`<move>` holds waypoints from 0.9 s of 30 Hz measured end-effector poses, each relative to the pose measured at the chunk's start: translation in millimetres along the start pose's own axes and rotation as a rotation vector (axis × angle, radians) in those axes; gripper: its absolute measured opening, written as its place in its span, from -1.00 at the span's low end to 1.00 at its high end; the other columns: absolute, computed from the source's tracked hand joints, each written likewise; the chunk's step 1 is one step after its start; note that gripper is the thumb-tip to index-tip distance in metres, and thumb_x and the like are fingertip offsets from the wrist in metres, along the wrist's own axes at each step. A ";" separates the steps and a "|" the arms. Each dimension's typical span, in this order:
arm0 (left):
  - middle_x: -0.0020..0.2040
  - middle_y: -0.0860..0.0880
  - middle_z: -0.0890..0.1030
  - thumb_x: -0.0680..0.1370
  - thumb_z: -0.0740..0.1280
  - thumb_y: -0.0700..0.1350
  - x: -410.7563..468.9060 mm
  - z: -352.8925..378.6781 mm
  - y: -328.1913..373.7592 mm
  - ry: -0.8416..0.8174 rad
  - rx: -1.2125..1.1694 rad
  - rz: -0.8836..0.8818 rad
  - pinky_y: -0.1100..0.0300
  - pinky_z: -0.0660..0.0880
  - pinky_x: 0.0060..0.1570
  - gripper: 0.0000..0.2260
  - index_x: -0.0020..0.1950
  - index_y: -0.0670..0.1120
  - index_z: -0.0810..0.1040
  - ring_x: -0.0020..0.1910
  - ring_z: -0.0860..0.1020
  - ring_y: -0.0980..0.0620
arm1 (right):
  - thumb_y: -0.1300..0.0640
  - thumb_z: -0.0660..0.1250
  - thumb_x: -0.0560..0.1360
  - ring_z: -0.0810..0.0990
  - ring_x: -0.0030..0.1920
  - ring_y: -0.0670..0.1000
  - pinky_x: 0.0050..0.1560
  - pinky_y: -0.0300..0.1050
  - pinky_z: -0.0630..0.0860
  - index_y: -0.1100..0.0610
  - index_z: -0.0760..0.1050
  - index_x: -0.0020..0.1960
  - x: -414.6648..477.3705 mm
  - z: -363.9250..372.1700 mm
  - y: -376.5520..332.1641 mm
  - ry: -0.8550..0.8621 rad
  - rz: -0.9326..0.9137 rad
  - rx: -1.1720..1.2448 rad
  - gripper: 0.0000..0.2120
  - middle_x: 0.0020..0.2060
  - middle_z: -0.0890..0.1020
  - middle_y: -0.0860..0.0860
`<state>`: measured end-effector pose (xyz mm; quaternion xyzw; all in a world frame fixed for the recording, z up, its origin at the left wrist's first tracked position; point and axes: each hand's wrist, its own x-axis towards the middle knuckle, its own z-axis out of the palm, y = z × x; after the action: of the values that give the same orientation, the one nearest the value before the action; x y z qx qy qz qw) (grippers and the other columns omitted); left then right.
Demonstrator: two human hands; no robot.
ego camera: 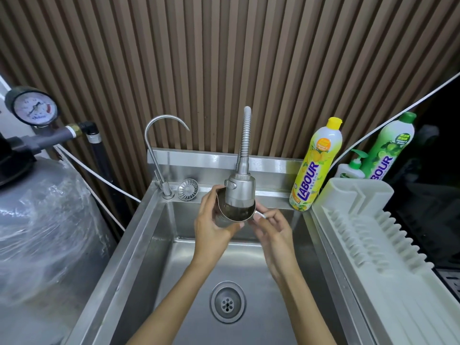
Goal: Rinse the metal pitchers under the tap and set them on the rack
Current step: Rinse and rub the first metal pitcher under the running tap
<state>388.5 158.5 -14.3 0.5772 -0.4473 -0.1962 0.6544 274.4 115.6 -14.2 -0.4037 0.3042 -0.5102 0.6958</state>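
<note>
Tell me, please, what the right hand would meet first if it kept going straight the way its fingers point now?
The right hand points up-left toward the pitcher under the spray tap. Its fingertips already sit at the pitcher's handle side, so the pitcher comes first; depth is hard to judge.

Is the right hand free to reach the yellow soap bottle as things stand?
Probably not yet: the right hand grips the pitcher handle under the tap. The path to the yellow bottle itself looks open.

Silver pitcher (231,215), white rack (361,235)
</note>
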 end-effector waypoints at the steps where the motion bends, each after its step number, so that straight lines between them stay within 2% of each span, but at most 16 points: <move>1: 0.12 0.29 0.48 0.17 0.53 -0.19 1.1 -3.9 2.5 -0.005 0.073 0.034 0.42 0.37 0.13 -0.29 0.18 0.30 0.38 0.14 0.47 0.33 | 0.43 0.23 0.48 0.63 0.04 0.10 0.10 -0.07 0.58 0.21 0.34 -0.29 0.7 1.8 5.4 -0.002 0.041 0.100 -0.77 0.04 0.65 0.07; 3: 0.10 0.29 0.43 0.17 0.57 -0.19 3.0 -11.9 8.2 -0.009 0.204 0.074 0.52 0.35 0.08 -0.29 0.23 0.19 0.41 0.07 0.45 0.38 | 0.40 0.23 0.48 0.60 -0.01 0.15 0.02 -0.05 0.61 0.22 0.35 -0.30 0.5 4.8 12.9 -0.016 0.089 0.188 -0.78 -0.04 0.62 0.13; 5: 0.07 0.26 0.40 0.14 0.58 -0.09 5.1 -18.3 13.0 -0.002 0.300 0.081 0.48 0.37 0.12 -0.29 0.26 0.07 0.47 0.08 0.46 0.27 | 0.34 0.25 0.50 0.57 -0.03 0.19 -0.03 -0.01 0.62 0.24 0.37 -0.27 -1.3 7.2 13.1 -0.026 0.111 0.124 -0.82 -0.13 0.61 0.20; 7: 0.01 0.18 0.40 0.11 0.59 0.03 4.0 -21.4 17.9 0.027 0.376 0.058 0.56 0.29 0.10 -0.27 0.26 0.01 0.49 0.09 0.44 0.12 | 0.27 0.28 0.50 0.60 -0.12 0.20 -0.10 0.04 0.64 0.26 0.43 -0.23 -5.7 8.7 6.9 -0.004 0.124 0.004 -0.86 -0.22 0.60 0.25; 10: -0.08 0.09 0.45 0.08 0.54 0.25 -0.6 -19.8 24.5 0.042 0.408 -0.026 0.58 0.32 -0.08 -0.33 0.10 -0.02 0.56 -0.02 0.48 0.09 | 0.18 0.35 0.47 0.65 -0.28 0.15 -0.28 -0.01 0.65 0.24 0.48 -0.25 -12.8 9.6 -9.6 0.067 0.123 -0.203 -0.83 -0.32 0.63 0.19; 12: -0.16 0.08 0.50 0.07 0.41 0.40 -4.7 -18.3 23.7 0.007 0.434 -0.071 0.56 0.35 -0.18 -0.38 -0.04 0.04 0.58 -0.15 0.53 0.16 | 0.16 0.39 0.45 0.68 -0.31 0.08 -0.37 -0.05 0.63 0.22 0.48 -0.28 -17.1 7.2 -23.7 0.124 0.117 -0.346 -0.80 -0.36 0.67 0.10; 13: -0.20 0.10 0.52 0.07 0.41 0.42 -6.7 -17.0 22.3 -0.010 0.428 -0.097 0.58 0.35 -0.21 -0.44 -0.11 0.09 0.58 -0.20 0.54 0.22 | 0.15 0.41 0.44 0.69 -0.32 0.04 -0.39 -0.04 0.63 0.21 0.47 -0.29 -18.0 5.0 -30.5 0.151 0.113 -0.424 -0.79 -0.36 0.68 0.08; 15: -0.28 0.11 0.55 0.13 0.46 0.34 -10.5 -12.5 18.3 -0.044 0.376 -0.165 0.61 0.35 -0.25 -0.63 -0.21 0.17 0.58 -0.26 0.56 0.30 | 0.10 0.45 0.41 0.70 -0.32 0.03 -0.36 0.05 0.64 0.20 0.46 -0.31 -19.6 0.7 -42.2 0.192 0.088 -0.612 -0.76 -0.29 0.68 0.13; 17: -0.29 0.14 0.62 0.21 0.54 0.16 -13.8 -7.2 12.8 -0.088 0.248 -0.247 0.61 0.35 -0.28 -0.78 -0.24 0.17 0.60 -0.32 0.55 0.41 | 0.06 0.47 0.37 0.68 -0.33 0.10 -0.32 0.13 0.63 0.14 0.47 -0.33 -21.5 -1.4 -48.9 0.222 0.013 -0.791 -0.76 -0.28 0.66 0.14; 19: -0.25 0.15 0.68 0.19 0.58 0.11 -16.1 -3.3 6.5 -0.150 0.124 -0.286 0.56 0.40 -0.22 -0.71 -0.15 0.14 0.64 -0.26 0.58 0.39 | 0.04 0.47 0.35 0.65 -0.30 0.12 -0.23 0.14 0.62 0.07 0.44 -0.37 -23.8 -2.9 -50.6 0.242 -0.104 -0.938 -0.75 -0.34 0.65 0.08; 21: -0.15 0.14 0.70 0.18 0.59 0.04 -16.0 0.0 -0.1 -0.182 0.035 -0.273 0.49 0.45 -0.13 -0.61 -0.04 0.11 0.62 -0.11 0.63 0.28 | 0.08 0.47 0.37 0.65 -0.23 0.08 -0.13 0.04 0.59 0.06 0.41 -0.36 -24.6 -2.7 -49.8 0.214 -0.203 -1.000 -0.74 -0.29 0.67 0.04; 24: 0.08 -0.01 0.65 0.23 0.57 -0.27 -12.6 3.6 -5.1 -0.124 -0.105 -0.194 0.43 0.49 -0.04 -0.46 0.17 -0.08 0.54 0.10 0.59 0.17 | 0.25 0.42 0.41 0.67 -0.04 -0.02 0.04 -0.11 0.56 0.11 0.37 -0.32 -19.6 -3.4 -44.1 0.120 -0.224 -0.771 -0.75 -0.07 0.69 -0.04; 27: 0.16 0.10 0.56 0.21 0.58 -0.30 -2.6 -0.7 -1.7 -0.082 -0.121 -0.098 0.38 0.45 0.11 -0.35 0.21 0.06 0.46 0.18 0.51 0.26 | 0.31 0.38 0.44 0.62 0.12 -0.08 0.20 -0.09 0.47 0.15 0.36 -0.30 -7.9 -5.5 -30.7 -0.014 -0.117 -0.440 -0.75 0.04 0.68 -0.09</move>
<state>388.2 160.5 -16.7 0.5493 -0.4323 -0.2778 0.6590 253.2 117.1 10.0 -0.5661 0.3795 -0.4682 0.5624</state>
